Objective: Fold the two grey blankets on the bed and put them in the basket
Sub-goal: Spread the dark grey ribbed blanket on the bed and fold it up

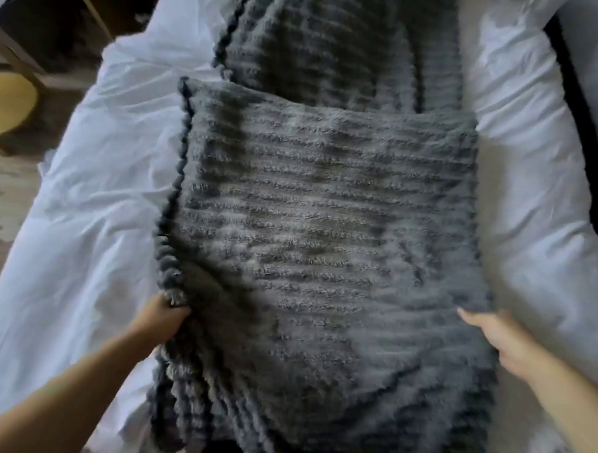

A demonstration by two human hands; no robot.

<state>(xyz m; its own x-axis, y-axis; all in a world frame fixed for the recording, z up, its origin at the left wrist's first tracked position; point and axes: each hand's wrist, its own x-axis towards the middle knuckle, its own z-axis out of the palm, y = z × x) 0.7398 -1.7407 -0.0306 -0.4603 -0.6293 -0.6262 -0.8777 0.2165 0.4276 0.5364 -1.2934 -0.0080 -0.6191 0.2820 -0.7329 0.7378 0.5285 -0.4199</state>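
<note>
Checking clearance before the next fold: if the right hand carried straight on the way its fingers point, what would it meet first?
The right hand points up-left, fingertips already at the grey blanket's right edge. Going on, it would probably meet that ribbed blanket first, though depth is unclear.

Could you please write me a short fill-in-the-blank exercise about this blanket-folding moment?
1. The grey blanket lies on a ____ bedsheet.
2. The left hand has closed its grip on the blanket's ____ edge.
3. The right hand rests at the blanket's ____ edge.

Missing words: white; left; right
</note>
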